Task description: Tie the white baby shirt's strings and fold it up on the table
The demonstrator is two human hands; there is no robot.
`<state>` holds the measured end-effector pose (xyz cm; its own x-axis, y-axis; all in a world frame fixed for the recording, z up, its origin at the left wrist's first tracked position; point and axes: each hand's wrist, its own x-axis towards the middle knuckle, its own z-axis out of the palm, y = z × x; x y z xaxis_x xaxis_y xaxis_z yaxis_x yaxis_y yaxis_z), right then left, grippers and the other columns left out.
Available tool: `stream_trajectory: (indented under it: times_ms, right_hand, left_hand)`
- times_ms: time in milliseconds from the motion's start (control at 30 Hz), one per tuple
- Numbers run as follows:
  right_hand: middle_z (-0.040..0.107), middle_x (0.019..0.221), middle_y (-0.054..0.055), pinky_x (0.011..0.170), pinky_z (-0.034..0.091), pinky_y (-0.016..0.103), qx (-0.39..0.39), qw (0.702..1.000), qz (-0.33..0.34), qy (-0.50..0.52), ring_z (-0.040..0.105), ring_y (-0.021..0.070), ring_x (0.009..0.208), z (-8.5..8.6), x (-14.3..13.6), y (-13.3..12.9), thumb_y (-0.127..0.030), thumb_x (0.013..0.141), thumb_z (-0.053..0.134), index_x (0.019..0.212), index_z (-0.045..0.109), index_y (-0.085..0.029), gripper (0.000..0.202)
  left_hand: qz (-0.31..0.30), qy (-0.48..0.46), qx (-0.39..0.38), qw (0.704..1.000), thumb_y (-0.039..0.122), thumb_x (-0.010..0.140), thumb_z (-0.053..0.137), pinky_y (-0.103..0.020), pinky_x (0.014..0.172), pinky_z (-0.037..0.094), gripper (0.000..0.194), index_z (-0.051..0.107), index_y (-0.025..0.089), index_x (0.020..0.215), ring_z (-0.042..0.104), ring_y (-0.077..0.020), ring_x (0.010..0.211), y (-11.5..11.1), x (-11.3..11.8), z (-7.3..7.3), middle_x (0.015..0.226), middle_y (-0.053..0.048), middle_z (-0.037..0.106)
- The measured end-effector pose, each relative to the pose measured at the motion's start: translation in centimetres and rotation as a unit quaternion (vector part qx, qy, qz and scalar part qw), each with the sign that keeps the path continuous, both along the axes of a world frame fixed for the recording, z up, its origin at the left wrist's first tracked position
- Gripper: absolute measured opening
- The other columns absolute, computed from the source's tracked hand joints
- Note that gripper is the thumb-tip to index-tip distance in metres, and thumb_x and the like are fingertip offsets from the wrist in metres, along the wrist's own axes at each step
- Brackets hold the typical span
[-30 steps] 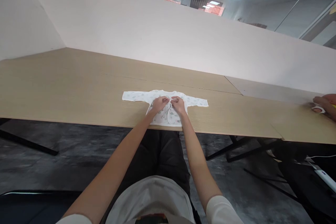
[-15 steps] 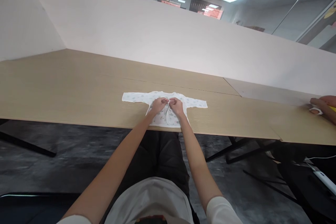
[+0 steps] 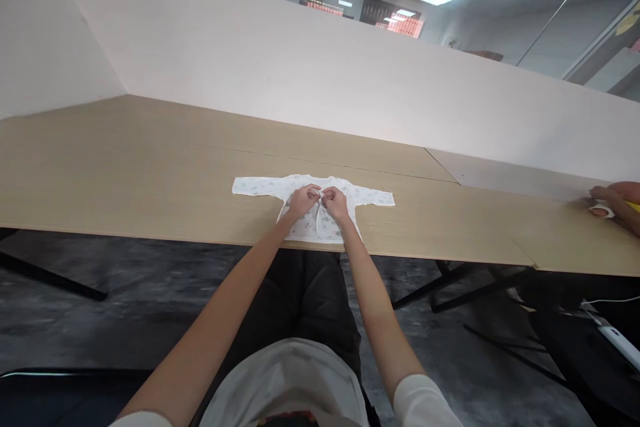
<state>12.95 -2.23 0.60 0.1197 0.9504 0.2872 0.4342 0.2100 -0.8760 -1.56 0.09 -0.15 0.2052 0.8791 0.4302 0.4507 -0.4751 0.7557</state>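
At centre frame, the printed baby shirt (image 3: 305, 228) lies already spread, the left hand (image 3: 303, 199) and right hand (image 3: 335, 203) pinching its front opening, not visibly fastened yet.

The left grip (image 3: 304, 201) and right grip (image 3: 335, 202) pinch a patterned white shirt (image 3: 307, 223) spread on the table (image 3: 165, 173).

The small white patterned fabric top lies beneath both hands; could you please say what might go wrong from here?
The small white patterned fabric top might slip: its hem lies by the near edge of the pale wood-coloured table. The bare left hand and right hand crowd its front opening, so uneven pulling might skew it.
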Motion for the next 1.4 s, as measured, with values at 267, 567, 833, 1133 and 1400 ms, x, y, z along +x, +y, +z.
stream_trajectory:
  times_ms: [267, 567, 833, 1133, 1400]
  right_hand:
    - [0.066, 0.072, 0.0, 0.073, 0.051, 0.028, -0.023, 0.999, -0.014, 0.018, 0.062, 0.0159, 0.069, -0.1, 0.1, 0.1, -0.016, 0.062, 0.049, 0.084, 0.064, -0.018, 0.026]
    - [0.073, 0.08, 0.006, 0.084, 0.051, 0.033, -0.007, 0.994, -0.03, -0.101, 0.065, 0.0196, 0.078, -0.1, -0.2, 0.2, -0.007, 0.068, 0.049, 0.07, 0.07, -0.018, 0.024]
    - [0.073, 0.085, 0.006, 0.084, 0.05, 0.031, 0.014, 0.991, -0.01, -0.134, 0.065, 0.0197, 0.081, 0.0, -0.1, -0.3, -0.005, 0.068, 0.05, 0.073, 0.074, -0.019, 0.029]
    - [0.061, 0.065, -0.001, 0.072, 0.047, 0.028, 0.003, 0.989, 0.004, -0.15, 0.059, 0.0172, 0.067, 1.0, -0.8, -3.0, -0.03, 0.08, 0.063, 0.112, 0.066, -0.017, 0.035]
    - [0.06, 0.07, -0.006, 0.075, 0.046, 0.028, 0.0, 0.99, 0.02, -0.137, 0.059, 0.016, 0.071, 0.4, -0.2, -5.0, -0.015, 0.071, 0.057, 0.128, 0.052, -0.021, 0.057]
  left_hand:
    - [0.03, 0.08, -0.005, 0.996, 0.018, 0.075, 0.059, -0.029, 0.083, 0.051, 0.025, 0.076, 0.02, 0.093, 0.068, -0.019, 0.084, -0.6, 0.1, 0.8, 0.092, -0.005, 0.076]
    - [0.113, 0.165, 0.006, 0.98, 0.023, 0.075, 0.063, -0.042, 0.093, 0.045, 0.021, 0.08, 0.023, 0.087, 0.065, -0.0289, 0.095, -0.9, 0.4, 0.9, 0.089, -0.009, 0.076]
    - [0.139, 0.203, 0.004, 0.969, 0.025, 0.077, 0.063, -0.039, 0.089, 0.045, 0.02, 0.08, 0.025, 0.089, 0.065, -0.028, 0.094, -1.0, 0.6, 1.1, 0.09, -0.009, 0.076]
    - [0.113, 0.185, 0.003, 0.976, 0.023, 0.078, 0.061, -0.039, 0.092, 0.043, 0.02, 0.079, 0.022, 0.088, 0.063, -0.0264, 0.094, -1.0, 0.3, 1.2, 0.091, -0.01, 0.075]
    - [0.064, 0.114, 0.001, 0.991, 0.027, 0.077, 0.058, -0.031, 0.083, 0.048, 0.024, 0.077, 0.02, 0.091, 0.066, -0.0223, 0.088, -1.1, 0.3, 1.5, 0.094, -0.008, 0.076]
